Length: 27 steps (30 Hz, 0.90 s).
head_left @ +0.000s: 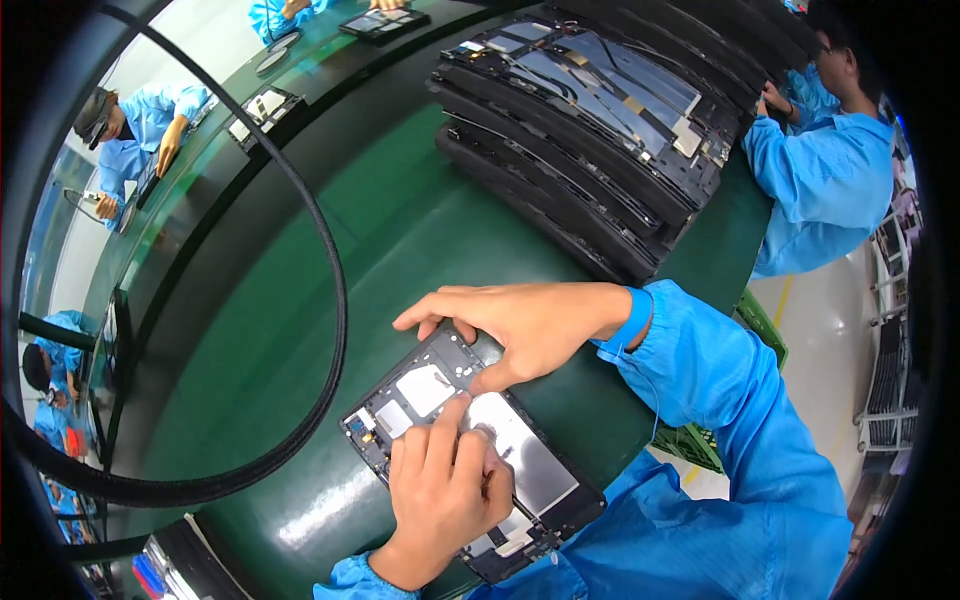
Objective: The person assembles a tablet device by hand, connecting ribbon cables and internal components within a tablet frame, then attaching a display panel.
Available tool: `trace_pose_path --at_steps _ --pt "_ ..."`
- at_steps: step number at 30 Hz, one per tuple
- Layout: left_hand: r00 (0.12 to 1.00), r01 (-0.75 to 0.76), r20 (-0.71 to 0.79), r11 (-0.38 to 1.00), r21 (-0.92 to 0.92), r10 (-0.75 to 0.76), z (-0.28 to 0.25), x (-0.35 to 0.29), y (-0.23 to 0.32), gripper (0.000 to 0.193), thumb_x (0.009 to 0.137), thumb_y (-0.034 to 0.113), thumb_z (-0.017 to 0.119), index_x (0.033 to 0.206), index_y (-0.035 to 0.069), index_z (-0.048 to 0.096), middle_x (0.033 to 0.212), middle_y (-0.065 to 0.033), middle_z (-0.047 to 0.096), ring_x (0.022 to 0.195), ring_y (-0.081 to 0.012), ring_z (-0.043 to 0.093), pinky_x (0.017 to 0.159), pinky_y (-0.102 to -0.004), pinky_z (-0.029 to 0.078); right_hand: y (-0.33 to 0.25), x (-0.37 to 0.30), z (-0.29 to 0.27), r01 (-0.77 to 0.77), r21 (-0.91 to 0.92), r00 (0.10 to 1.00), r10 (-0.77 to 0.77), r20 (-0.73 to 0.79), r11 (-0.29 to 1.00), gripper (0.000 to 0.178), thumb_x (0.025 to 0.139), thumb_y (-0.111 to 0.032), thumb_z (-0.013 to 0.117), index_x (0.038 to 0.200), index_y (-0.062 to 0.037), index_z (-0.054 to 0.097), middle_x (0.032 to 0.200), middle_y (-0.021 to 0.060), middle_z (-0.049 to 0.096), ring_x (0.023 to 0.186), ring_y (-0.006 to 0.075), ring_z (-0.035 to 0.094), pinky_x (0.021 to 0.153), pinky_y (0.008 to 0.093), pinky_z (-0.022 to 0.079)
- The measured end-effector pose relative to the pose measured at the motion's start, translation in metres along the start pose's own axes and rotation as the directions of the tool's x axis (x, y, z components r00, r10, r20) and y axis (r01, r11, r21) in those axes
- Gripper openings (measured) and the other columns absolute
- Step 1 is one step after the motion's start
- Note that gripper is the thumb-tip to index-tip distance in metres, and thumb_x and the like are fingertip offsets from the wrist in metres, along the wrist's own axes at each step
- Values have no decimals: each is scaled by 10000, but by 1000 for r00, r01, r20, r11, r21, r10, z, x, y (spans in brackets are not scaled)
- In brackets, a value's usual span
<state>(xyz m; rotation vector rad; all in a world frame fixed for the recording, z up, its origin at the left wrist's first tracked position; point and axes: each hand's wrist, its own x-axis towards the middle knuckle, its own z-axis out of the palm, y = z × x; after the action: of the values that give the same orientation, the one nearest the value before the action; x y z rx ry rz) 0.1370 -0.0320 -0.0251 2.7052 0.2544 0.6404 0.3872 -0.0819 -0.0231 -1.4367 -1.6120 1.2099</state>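
An opened tablet (535,460), with grey metal plates, white patches and a black frame, lies at a slant on the green worktop in front of me. My left hand (435,490) is over its near-left side, fingers bent and pressed together on the inner parts; whatever they may pinch is hidden. From the right, my right hand (535,320) reaches across the far end. Its thumb touches the tablet's inside near my left fingertips, while its other fingers spread beyond the far edge. A blue band (632,318) circles my right wrist.
Tall stacks of black trays holding opened tablets (620,90) stand at the far right. A black cable (335,270) loops across the left. Behind it runs a line with more devices (265,112). Co-workers in blue sit around. A green crate (690,445) stands below the table edge.
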Motion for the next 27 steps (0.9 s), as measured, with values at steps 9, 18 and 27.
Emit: trace_pose_path --at_steps 9,18,27 --pt "1000 -12 -3 1000 -11 12 3 -3 -4 214 706 95 742 896 41 659 1270 -197 719 835 -303 587 734 -410 456 -8 1 5 -24 -7 999 24 29 1000 971 794 3 757 1680 -117 377 1434 125 508 1052 219 555 939 364 529" --pt "999 -8 -38 999 -45 6 3 -4 -3 188 727 43 726 903 19 665 1221 -207 721 813 -324 590 716 -425 451 -18 2 10 -63 100 998 64 -8 993 976 784 -25 800 1649 -113 358 1413 249 504 1120 297 644 942 372 564" --pt "997 -44 -73 998 -41 41 8 -11 -8 228 733 95 747 922 19 645 1265 -220 702 875 -327 600 746 -432 455 -6 7 11 -33 75 999 35 -19 997 843 809 -58 820 1565 -75 448 1400 191 560 937 166 570 852 333 541"
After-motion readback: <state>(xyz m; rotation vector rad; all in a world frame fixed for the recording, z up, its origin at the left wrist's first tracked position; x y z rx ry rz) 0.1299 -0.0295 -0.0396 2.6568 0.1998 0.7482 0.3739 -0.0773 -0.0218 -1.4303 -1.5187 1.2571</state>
